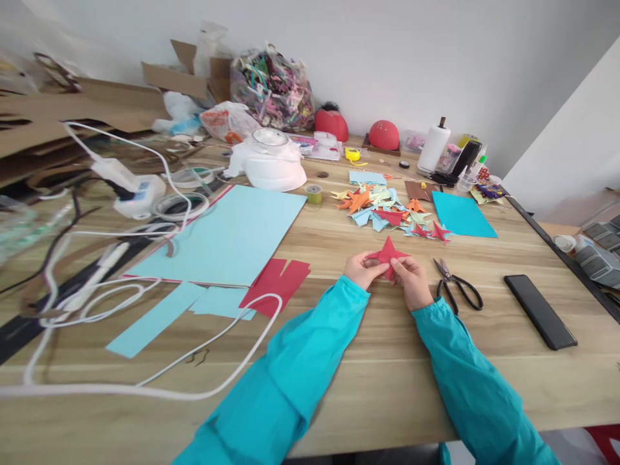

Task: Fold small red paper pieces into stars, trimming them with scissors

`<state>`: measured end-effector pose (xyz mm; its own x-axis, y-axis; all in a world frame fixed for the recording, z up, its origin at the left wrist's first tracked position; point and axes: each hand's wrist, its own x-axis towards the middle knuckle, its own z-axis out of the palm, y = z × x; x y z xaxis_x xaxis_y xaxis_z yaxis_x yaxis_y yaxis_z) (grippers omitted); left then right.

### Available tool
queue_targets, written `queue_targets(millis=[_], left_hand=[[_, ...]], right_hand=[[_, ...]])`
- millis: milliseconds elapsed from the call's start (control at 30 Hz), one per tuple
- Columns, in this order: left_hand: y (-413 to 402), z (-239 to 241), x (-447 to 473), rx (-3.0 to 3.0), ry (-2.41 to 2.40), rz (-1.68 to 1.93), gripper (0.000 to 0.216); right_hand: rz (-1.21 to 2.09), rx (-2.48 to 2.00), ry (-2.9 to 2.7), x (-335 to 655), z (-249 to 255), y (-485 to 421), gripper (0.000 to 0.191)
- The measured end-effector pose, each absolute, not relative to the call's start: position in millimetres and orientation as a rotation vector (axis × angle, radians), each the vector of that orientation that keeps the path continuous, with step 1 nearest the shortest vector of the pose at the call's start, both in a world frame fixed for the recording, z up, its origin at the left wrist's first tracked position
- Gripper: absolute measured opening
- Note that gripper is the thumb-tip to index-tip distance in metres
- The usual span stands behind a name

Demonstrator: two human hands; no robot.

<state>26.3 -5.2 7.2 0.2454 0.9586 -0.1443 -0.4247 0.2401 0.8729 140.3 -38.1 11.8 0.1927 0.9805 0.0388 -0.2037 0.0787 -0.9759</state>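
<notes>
Fingers (379,269) of the left hand (359,269) and right hand (414,279) are closed in a pinch on 1 red folded paper star (388,249), held above the wooden table (387,381). It sits directly between the 2 hands, about equally near to each. Its tallest point aims away from the person, past the fingertips, and 2 side points spread left and right over the hands; the near part is partly hidden by the thumbs. Beyond it lies a pile of folded paper pieces (359,202); black-handled scissors (448,277) lie just beside the right hand.
</notes>
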Motion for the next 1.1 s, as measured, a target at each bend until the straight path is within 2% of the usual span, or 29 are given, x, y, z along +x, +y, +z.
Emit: queue_targets(millis=[400,833,1100], left_hand=[[-4.9,8.0,25.0,0.889,0.809,1.09,0.055],[-3.2,9.9,26.9,0.745,0.821,1.116,0.037],[-3.1,9.4,27.6,0.814,0.873,1.181,0.054]], right_hand=[[1.136,-1.072,-0.924,140.6,10.8,-38.1,0.023],[1.114,-1.124,-0.973,140.7,11.0,-37.7,0.026],[1.056,-1.178,-0.975,139.5,12.4,-38.9,0.028]])
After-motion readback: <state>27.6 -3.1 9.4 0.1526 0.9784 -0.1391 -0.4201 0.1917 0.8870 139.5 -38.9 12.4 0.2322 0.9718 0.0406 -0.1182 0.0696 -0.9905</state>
